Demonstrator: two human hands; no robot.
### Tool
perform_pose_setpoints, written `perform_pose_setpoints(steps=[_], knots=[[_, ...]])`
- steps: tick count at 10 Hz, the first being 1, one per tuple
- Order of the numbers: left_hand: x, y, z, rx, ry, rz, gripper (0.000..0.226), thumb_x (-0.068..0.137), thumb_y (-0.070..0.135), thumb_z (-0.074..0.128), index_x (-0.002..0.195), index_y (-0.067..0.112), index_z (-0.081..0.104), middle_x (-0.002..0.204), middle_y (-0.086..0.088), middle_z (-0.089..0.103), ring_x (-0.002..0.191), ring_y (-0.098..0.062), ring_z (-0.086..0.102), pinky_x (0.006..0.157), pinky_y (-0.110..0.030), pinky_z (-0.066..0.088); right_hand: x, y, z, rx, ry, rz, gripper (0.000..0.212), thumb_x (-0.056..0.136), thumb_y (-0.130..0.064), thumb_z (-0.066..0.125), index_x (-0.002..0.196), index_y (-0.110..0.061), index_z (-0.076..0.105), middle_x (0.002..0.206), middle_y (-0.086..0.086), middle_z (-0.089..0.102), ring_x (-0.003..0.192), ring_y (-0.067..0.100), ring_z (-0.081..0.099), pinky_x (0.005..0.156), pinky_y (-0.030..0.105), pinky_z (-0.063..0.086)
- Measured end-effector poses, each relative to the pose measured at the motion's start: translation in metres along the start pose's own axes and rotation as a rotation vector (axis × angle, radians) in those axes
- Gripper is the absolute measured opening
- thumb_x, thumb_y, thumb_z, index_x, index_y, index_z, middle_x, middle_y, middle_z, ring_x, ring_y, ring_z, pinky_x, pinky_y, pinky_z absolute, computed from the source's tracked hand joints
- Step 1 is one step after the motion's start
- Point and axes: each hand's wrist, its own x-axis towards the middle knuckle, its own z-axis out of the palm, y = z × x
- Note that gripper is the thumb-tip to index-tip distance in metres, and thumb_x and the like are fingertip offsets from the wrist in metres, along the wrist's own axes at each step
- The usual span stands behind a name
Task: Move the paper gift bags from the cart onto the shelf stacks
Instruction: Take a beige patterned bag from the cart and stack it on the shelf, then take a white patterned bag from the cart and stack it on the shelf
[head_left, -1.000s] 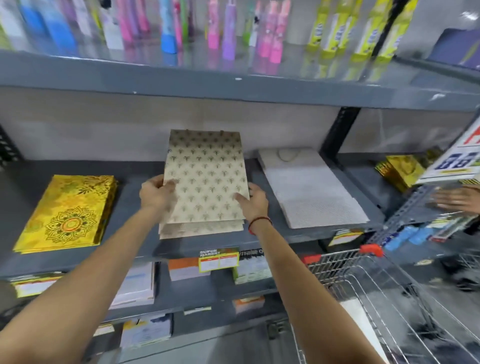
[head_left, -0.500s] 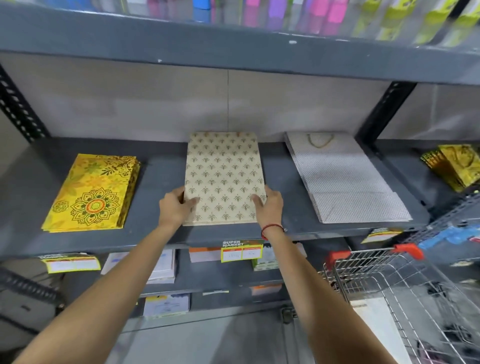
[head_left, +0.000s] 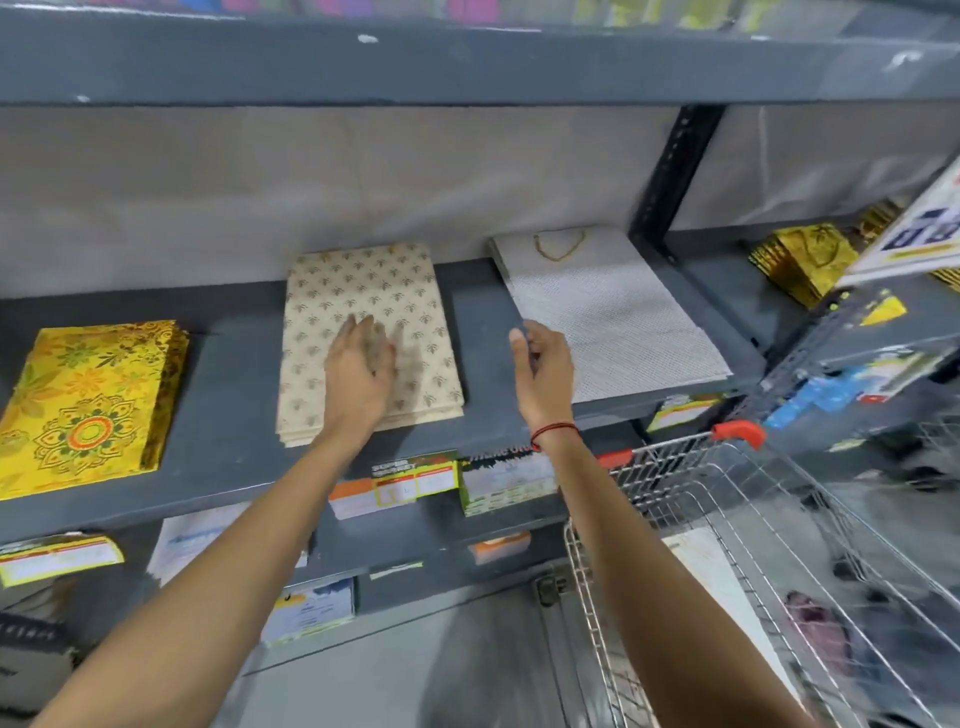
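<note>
Two hands: both bare arms reach forward from the bottom edge to the middle shelf.
Cart (head_left: 737, 525): wire shopping cart at lower right, red handle caps, just beside the right forearm; contents blurred, something pale flat in it, can't tell what.
Price tags (head_left: 415, 480): paper labels clipped along the shelf's front lip, under the hands.
Lower shelves: flat packs of stationery below, blurred.
Left hand (head_left: 358, 369): palm down, fingers spread loosely, lying on the lower middle of the beige stack; released, grasping nothing. Fingertips motion-blurred.
Right hand (head_left: 543, 371): in the air over the shelf gap between beige stack and white stack, fingers loosely curled, thumb up; released, holds nothing. Red thread bracelet (head_left: 555, 431) on the wrist.
Beige gift bags (head_left: 395, 301): task item, cream paper with gold leaf motif, flat stack on the middle shelf (head_left: 228, 384), centre, edges roughly squared.
Yellow gift bags (head_left: 88, 405): gold-yellow mandala print, flat stack at shelf left, well apart from beige.
White gift bags (head_left: 618, 317): dotted white stack with gold cord handle, right of beige, near the black upright post (head_left: 675, 171).
Gold foil bags (head_left: 805, 260): on the next bay, far right.
Top shelf (head_left: 467, 62): grey board overhead, coloured items on it cut off and blurred.
</note>
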Motion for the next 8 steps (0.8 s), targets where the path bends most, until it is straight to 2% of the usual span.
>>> perform_pose_setpoints(steps=[1,2,3,4,5,6,7,8], knots=[[-0.009,0.041,0.044,-0.100,-0.121,0.037,0.043,0.096,0.026,0.047,0.131,0.001,0.051,0.128,-0.024,0.059,0.117,-0.038,0.057,0.103,-0.043,0.044,-0.005,0.019,-0.053,-0.010,0.112,0.008,0.036,0.096,-0.033,0.042,0.122,-0.010,0.052,0.117,0.010,0.051,0.107,0.025,0.052,0.094,0.039,0.047],[-0.035,0.078,0.101,-0.084,-0.280,0.103,0.039,0.096,0.027,0.047,0.128,0.006,0.054,0.119,-0.020,0.066,0.106,-0.035,0.063,0.093,-0.036,0.046,-0.019,0.049,-0.113,-0.064,0.229,0.041,0.038,0.096,-0.032,0.043,0.120,-0.006,0.054,0.119,0.017,0.055,0.108,0.026,0.053,0.093,0.040,0.047],[-0.078,0.117,0.170,-0.152,-0.483,0.153,0.037,0.096,0.023,0.048,0.126,0.004,0.055,0.121,-0.018,0.065,0.109,-0.030,0.063,0.096,-0.034,0.047,-0.043,0.096,-0.175,-0.130,0.374,0.124,0.044,0.092,-0.040,0.041,0.112,-0.004,0.058,0.109,0.020,0.060,0.102,0.033,0.056,0.089,0.046,0.049],[-0.115,0.136,0.229,-0.131,-0.605,0.124,0.037,0.097,0.027,0.046,0.127,0.008,0.054,0.118,-0.017,0.066,0.101,-0.030,0.063,0.089,-0.034,0.049,-0.070,0.141,-0.219,-0.217,0.400,0.230,0.040,0.092,-0.040,0.040,0.103,-0.006,0.059,0.099,0.021,0.063,0.092,0.036,0.058,0.082,0.052,0.049],[-0.152,0.147,0.282,-0.115,-0.680,0.090,0.035,0.096,0.025,0.048,0.123,0.007,0.058,0.119,-0.016,0.066,0.109,-0.030,0.061,0.095,-0.037,0.049,-0.102,0.194,-0.254,-0.306,0.397,0.361,0.048,0.088,-0.046,0.034,0.096,-0.004,0.057,0.090,0.024,0.062,0.086,0.040,0.057,0.077,0.057,0.048],[-0.181,0.144,0.332,-0.036,-0.776,-0.023,0.035,0.096,0.026,0.047,0.121,0.004,0.058,0.119,-0.016,0.065,0.111,-0.032,0.059,0.094,-0.039,0.048,-0.136,0.240,-0.275,-0.362,0.325,0.534,0.040,0.094,-0.035,0.041,0.107,-0.001,0.056,0.102,0.025,0.059,0.097,0.038,0.055,0.089,0.049,0.046],[-0.208,0.128,0.378,0.100,-0.813,-0.228,0.039,0.096,0.028,0.044,0.117,-0.003,0.057,0.123,-0.020,0.062,0.112,-0.034,0.057,0.090,-0.040,0.047,-0.168,0.295,-0.285,-0.398,0.205,0.686,0.035,0.097,-0.026,0.042,0.121,-0.003,0.052,0.121,0.022,0.053,0.113,0.035,0.050,0.097,0.040,0.041],[-0.233,0.082,0.416,0.425,-1.026,-0.227,0.054,0.095,0.031,0.042,0.135,-0.005,0.040,0.141,-0.021,0.046,0.126,-0.037,0.048,0.100,-0.044,0.043,-0.195,0.347,-0.279,-0.484,0.075,0.785,0.037,0.097,-0.026,0.042,0.125,-0.004,0.049,0.127,0.022,0.051,0.120,0.037,0.044,0.100,0.042,0.038]])
